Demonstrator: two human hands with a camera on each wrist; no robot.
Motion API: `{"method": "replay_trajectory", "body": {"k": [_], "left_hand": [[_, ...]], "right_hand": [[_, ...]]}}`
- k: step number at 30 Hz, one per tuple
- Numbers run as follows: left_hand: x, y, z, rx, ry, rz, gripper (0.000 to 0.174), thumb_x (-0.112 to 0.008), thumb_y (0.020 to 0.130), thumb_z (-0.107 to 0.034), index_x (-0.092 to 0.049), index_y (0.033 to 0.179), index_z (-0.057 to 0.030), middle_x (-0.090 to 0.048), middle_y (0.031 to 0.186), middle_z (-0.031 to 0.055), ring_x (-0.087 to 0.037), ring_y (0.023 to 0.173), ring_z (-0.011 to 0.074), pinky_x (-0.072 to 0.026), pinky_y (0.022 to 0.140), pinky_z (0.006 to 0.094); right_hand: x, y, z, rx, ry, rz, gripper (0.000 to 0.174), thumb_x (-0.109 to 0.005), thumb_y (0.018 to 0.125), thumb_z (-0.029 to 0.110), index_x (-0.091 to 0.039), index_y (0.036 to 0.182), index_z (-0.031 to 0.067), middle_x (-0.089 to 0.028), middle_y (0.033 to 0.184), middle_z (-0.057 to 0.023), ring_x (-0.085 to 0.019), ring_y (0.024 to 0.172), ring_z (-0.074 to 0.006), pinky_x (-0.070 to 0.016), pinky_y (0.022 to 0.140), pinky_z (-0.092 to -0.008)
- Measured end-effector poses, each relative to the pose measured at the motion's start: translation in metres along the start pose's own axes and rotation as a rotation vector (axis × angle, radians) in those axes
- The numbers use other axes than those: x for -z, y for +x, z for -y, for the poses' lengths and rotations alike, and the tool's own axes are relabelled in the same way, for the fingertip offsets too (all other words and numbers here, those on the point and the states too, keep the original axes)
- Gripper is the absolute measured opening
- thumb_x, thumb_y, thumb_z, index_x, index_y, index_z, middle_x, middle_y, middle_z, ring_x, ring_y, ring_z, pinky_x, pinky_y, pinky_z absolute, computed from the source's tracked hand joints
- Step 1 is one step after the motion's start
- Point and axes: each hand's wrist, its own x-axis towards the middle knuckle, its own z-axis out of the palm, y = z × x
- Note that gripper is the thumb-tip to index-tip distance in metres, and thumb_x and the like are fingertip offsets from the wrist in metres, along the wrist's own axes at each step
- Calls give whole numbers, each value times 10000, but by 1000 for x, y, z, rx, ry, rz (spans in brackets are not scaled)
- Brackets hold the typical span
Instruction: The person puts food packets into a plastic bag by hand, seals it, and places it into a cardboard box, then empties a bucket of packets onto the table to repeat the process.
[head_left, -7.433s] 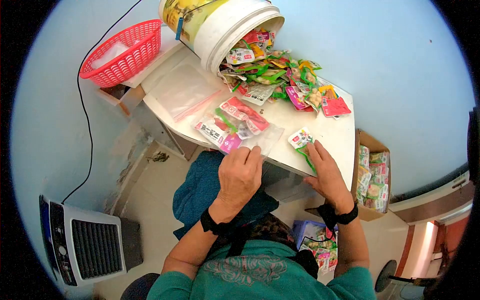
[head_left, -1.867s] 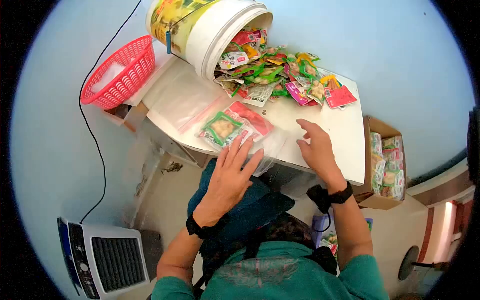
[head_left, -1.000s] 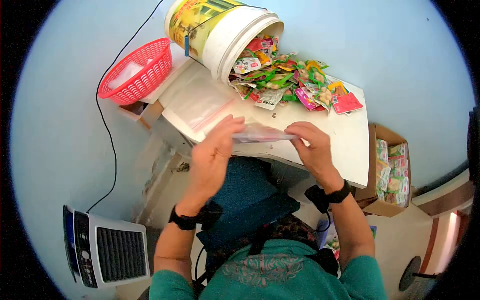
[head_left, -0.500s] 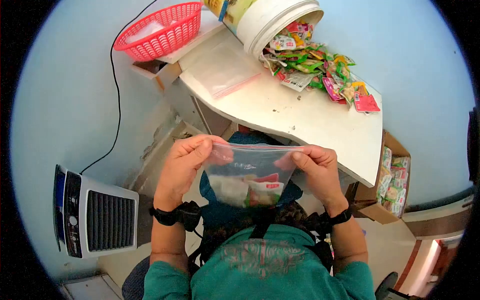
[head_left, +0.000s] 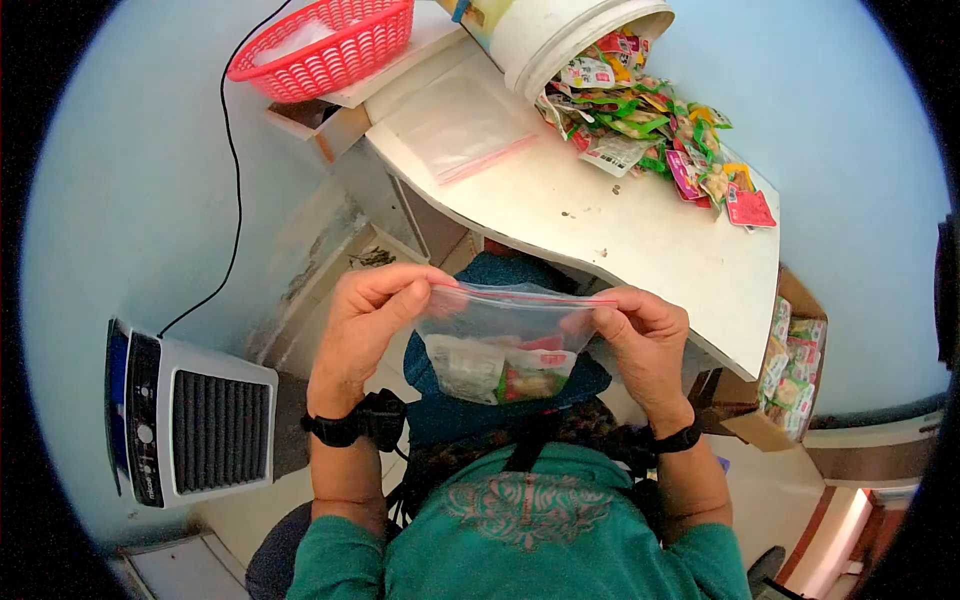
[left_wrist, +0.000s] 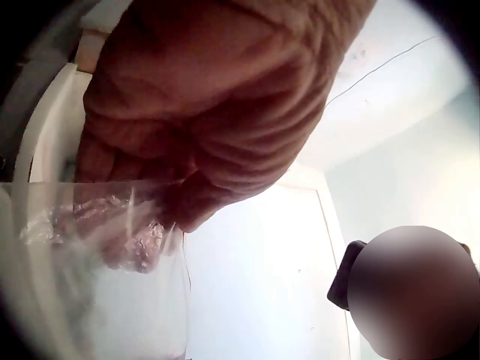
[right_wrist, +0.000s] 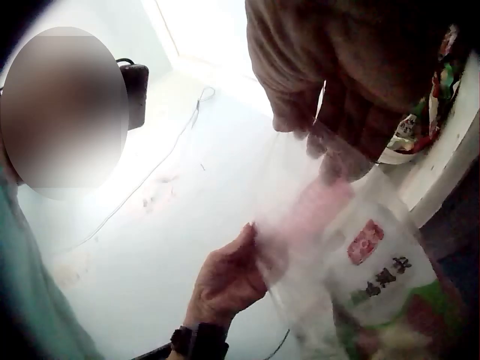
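Observation:
A clear zip bag (head_left: 500, 320) with a red-lined top edge hangs between both hands over the lap. My left hand (head_left: 372, 325) pinches its left top corner between thumb and fingers; my right hand (head_left: 648, 340) pinches the right top corner. Small food packets (head_left: 535, 372) lie in the lower part of the bag. In the left wrist view my left hand (left_wrist: 202, 97) covers the bag's corner. The right wrist view shows a packet (right_wrist: 382, 262) with a red label and green base through the film, below my right hand (right_wrist: 337, 82).
On the white table (head_left: 640, 240) lie flat empty bags (head_left: 455, 120) and a heap of packets (head_left: 640, 120) spilling from a tipped bucket (head_left: 560, 40). A red basket (head_left: 335, 65) stands at the back left. A carton (head_left: 760, 425) of packets is right of the table; an air cooler (head_left: 215, 430) stands left.
The filled bag has come off the table and now hangs over the lap. Both hands, earlier apart, have taken its top corners. The view has shifted, with the table now higher and further right.

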Motion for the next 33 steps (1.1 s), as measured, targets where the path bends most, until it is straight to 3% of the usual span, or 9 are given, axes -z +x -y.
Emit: {"method": "replay_trajectory", "body": {"k": [7, 10, 13, 19, 22, 28, 33], "left_hand": [[-2, -4, -5, -24, 58, 7, 222, -624, 968, -157, -711, 1052, 28, -739, 960, 117, -701, 897, 165, -543, 833, 291], [-4, -6, -13, -12, 114, -3, 206, -647, 954, -152, -716, 1057, 13, -741, 967, 97, -696, 883, 152, -541, 821, 288], [-5, -6, -20, -51, 283, -39, 210, -699, 911, -150, -719, 1054, 2, -739, 984, 94, -685, 890, 153, -536, 801, 294], [-40, 5, -47, -518, 941, -13, 314, -788, 780, -204, -716, 1038, -39, -716, 1003, 120, -665, 994, 293, -506, 898, 397], [-63, 15, -56, -519, 984, 140, 302, -798, 753, -203, -711, 996, -47, -701, 943, 132, -652, 976, 348, -502, 920, 430], [-75, 27, -44, -534, 947, 201, 165, -759, 760, -142, -662, 844, -40, -622, 772, 117, -611, 790, 331, -494, 738, 411], [-82, 26, -45, -546, 865, 186, 120, -738, 763, -98, -640, 799, -39, -589, 723, 108, -585, 727, 321, -465, 671, 403]], "right_hand": [[-2, -8, 9, -3, 14, -58, 112, -648, 941, 61, -692, 977, -36, -732, 862, -123, -705, 790, -173, -571, 744, -294], [-2, -11, 13, -9, 30, -56, 82, -658, 921, -2, -699, 978, -44, -719, 907, -95, -697, 842, -164, -564, 763, -274], [-5, -12, 17, -27, 64, -81, 76, -658, 916, -13, -700, 971, -44, -721, 897, -93, -687, 837, -148, -556, 759, -262], [-7, -14, 20, -2, -45, -66, 59, -683, 893, -16, -713, 940, -35, -718, 894, -65, -656, 815, -108, -529, 740, -235], [-6, -15, 21, 32, -63, -46, 56, -696, 877, -21, -718, 928, -28, -713, 900, -56, -640, 817, -103, -518, 737, -235], [-1, -21, 24, 33, -58, -55, 63, -708, 863, -23, -721, 924, -25, -709, 909, -63, -633, 825, -104, -513, 740, -239], [1, -22, 27, -32, 3, -65, 74, -721, 860, 1, -723, 931, -21, -710, 907, -62, -641, 829, -114, -516, 743, -243]]}}
